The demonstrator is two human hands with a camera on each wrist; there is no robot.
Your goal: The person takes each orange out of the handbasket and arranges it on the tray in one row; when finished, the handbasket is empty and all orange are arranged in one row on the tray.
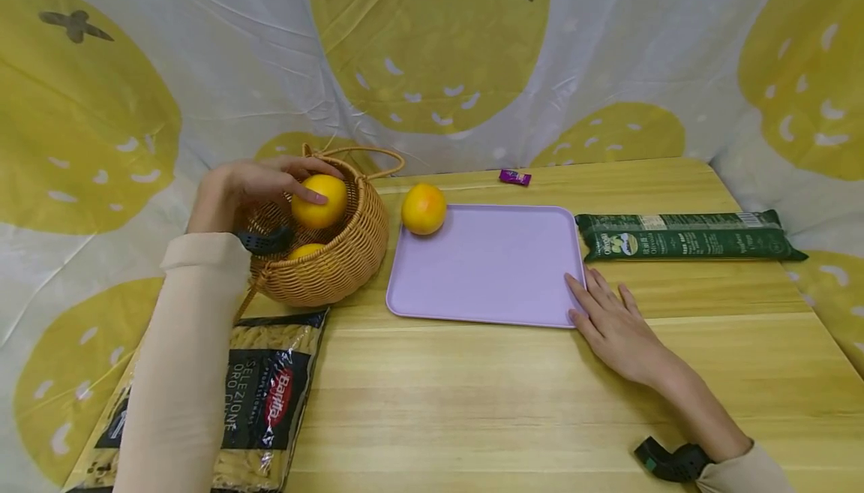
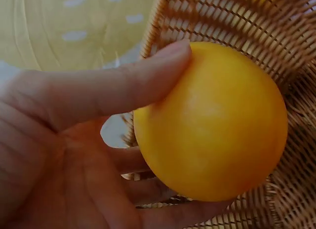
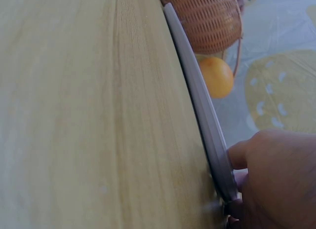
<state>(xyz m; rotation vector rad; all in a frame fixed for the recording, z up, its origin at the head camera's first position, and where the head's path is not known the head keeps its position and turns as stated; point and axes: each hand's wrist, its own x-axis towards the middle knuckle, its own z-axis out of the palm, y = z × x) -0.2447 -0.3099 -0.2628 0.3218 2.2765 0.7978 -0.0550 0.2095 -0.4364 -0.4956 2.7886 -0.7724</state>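
Observation:
My left hand [image 1: 259, 181] grips an orange [image 2: 212, 123] at the mouth of the wicker basket [image 1: 351, 253], thumb on one side and fingers beneath it. Lower inside the basket lies another orange [image 1: 307, 251], partly hidden by the front rim. A further orange [image 1: 424, 208] sits at the far left corner of the lilac tray [image 1: 486, 268]. At the tray's right edge rests my right hand [image 1: 617, 328], its fingers extended, with the thumb and index fingertips on the rim. In the right wrist view the tray's side [image 3: 200, 103] shows edge-on beside that hand.
A green pasta packet [image 1: 688, 236] lies right of the tray. Behind the tray is a small purple wrapped item [image 1: 515, 177]. At the near left, a Barilla pasta bag [image 1: 263, 403] lies partly under my left sleeve. A patterned cloth [image 1: 432, 43] hangs behind the wooden table [image 1: 459, 403].

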